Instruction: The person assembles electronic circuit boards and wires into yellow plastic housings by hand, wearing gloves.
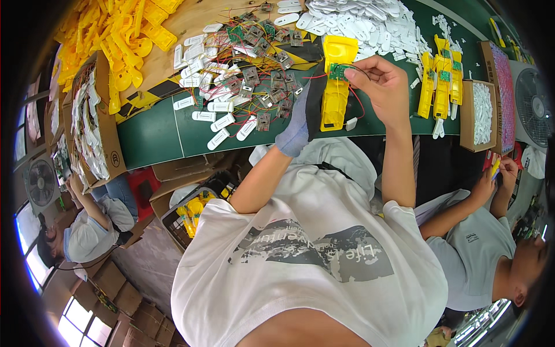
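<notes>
A long yellow plastic shell point(334, 104) stands upright in front of me over the green table. My left hand point(311, 110), in a dark glove with a blue-grey cuff, grips its left side; most of those fingers are hidden. My right hand point(378, 84) pinches a small green circuit board point(337, 71) with thumb and finger at the shell's upper part. Red and black wires trail from the board. A small white piece point(351, 124) hangs on a wire by the shell's lower end.
Wired circuit modules point(251, 75) and white oval covers point(221, 121) lie heaped left of the shell. More white covers point(370, 23) pile behind. Yellow shells point(442, 81) with boards and a box of white parts point(481, 113) stand right. Co-workers point(480, 231) sit either side.
</notes>
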